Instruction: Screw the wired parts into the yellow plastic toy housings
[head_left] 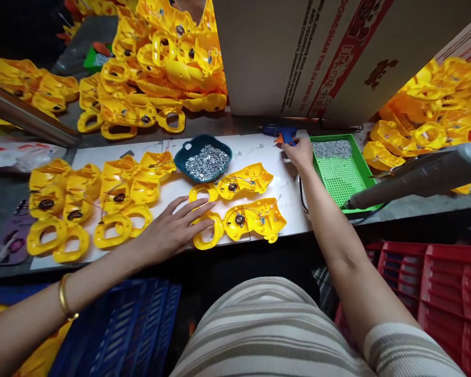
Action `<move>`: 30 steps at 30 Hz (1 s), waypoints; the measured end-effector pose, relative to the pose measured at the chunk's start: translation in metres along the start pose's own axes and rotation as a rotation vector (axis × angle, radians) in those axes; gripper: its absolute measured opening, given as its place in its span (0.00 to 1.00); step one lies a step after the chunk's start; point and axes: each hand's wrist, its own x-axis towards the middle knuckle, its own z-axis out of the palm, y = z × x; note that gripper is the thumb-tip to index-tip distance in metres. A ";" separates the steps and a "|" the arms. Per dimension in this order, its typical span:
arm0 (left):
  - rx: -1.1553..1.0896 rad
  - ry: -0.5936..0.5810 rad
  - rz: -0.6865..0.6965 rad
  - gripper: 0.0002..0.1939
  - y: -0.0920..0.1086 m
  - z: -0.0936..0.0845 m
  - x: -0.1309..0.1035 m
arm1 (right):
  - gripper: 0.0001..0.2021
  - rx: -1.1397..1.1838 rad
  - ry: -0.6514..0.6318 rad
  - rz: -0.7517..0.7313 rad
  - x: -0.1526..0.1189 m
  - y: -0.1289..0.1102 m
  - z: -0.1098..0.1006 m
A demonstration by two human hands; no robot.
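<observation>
My left hand (pixel 176 229) lies with fingers outstretched and spread over the ring-shaped handles of two yellow plastic shell halves. The nearer shell half (pixel 255 219) and the farther shell half (pixel 245 181) lie side by side, inner side up, each with a round dark part and thin wires. At the back of the white work sheet (pixel 294 209), my right hand (pixel 300 153) is closed around the grip of a blue glue gun (pixel 278 132) with an orange trigger. The gun's nozzle points left. Beyond my left hand is a dark teal bowl (pixel 206 161) of small metal pieces.
Several yellow shells (pixel 113 193) lie at left; more are heaped behind (pixel 168 68) and at right (pixel 432 115). A green basket (pixel 343 170) holds small metal pieces. A cardboard box (pixel 282 63) stands behind. Grey pole (pixel 416 175), blue crates (pixel 118 324) and red crates (pixel 435 283) flank me.
</observation>
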 end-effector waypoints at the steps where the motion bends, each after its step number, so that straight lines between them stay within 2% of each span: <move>1: 0.004 0.052 -0.047 0.19 0.013 0.000 0.005 | 0.13 0.076 0.019 -0.002 -0.003 -0.001 -0.003; 3: -0.009 0.179 -0.136 0.19 0.042 0.005 0.021 | 0.16 0.259 0.082 -0.045 -0.015 -0.003 -0.011; 5: -0.039 0.258 -0.186 0.28 0.069 0.015 0.043 | 0.20 0.464 0.100 -0.123 -0.040 -0.002 -0.024; 6: -0.053 0.283 -0.208 0.33 0.079 0.022 0.055 | 0.20 0.559 0.062 -0.167 -0.055 -0.001 -0.033; 8: -0.092 0.301 -0.260 0.41 0.094 0.036 0.077 | 0.23 0.673 -0.094 -0.237 -0.092 0.005 -0.053; 9: -0.116 0.298 -0.288 0.43 0.098 0.042 0.086 | 0.20 0.680 -0.179 -0.233 -0.112 0.009 -0.062; 11: -0.164 0.279 -0.330 0.48 0.101 0.051 0.101 | 0.15 0.660 -0.253 -0.203 -0.150 0.019 -0.078; 12: -0.182 0.266 -0.347 0.49 0.102 0.054 0.105 | 0.14 0.650 -0.234 -0.177 -0.167 0.024 -0.085; 15: -0.197 0.220 -0.369 0.52 0.102 0.055 0.112 | 0.11 0.697 -0.063 -0.149 -0.205 0.039 -0.097; 18: -0.194 0.156 -0.368 0.52 0.103 0.051 0.113 | 0.13 0.654 -0.053 -0.073 -0.227 0.051 -0.106; 21: -0.202 0.111 -0.377 0.55 0.103 0.048 0.116 | 0.11 0.611 -0.155 0.019 -0.240 0.061 -0.114; 24: -0.205 0.109 -0.379 0.57 0.101 0.047 0.119 | 0.12 0.615 -0.291 0.029 -0.250 0.066 -0.122; 27: -0.205 0.118 -0.368 0.57 0.099 0.046 0.120 | 0.15 0.665 -0.431 0.021 -0.255 0.067 -0.129; 30: -0.206 0.109 -0.364 0.55 0.100 0.045 0.120 | 0.15 0.683 -0.527 0.087 -0.256 0.065 -0.134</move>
